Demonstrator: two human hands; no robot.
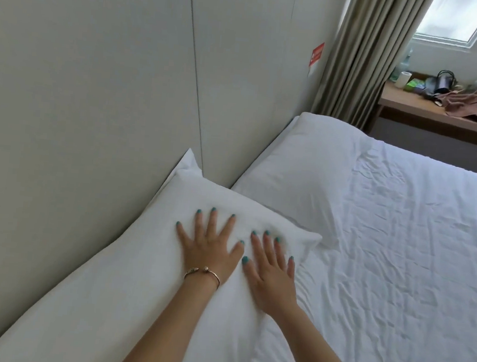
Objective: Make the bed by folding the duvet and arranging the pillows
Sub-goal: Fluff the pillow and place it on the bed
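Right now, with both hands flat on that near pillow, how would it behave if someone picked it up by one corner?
The near pillow would probably sag and droop: its cover dimples around the left hand and right hand, so the filling looks soft. It likely feels light for its bulk. Its loose pointed corner by the wall panel suggests the case could slip over the filling.

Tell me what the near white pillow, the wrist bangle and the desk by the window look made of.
Near white pillow: matte woven fabric, likely cotton; it dents softly under both hands. Thin open bangle on the left wrist: shiny gold-toned metal, apparently. Brown desk: wood or wood-look laminate, smooth.
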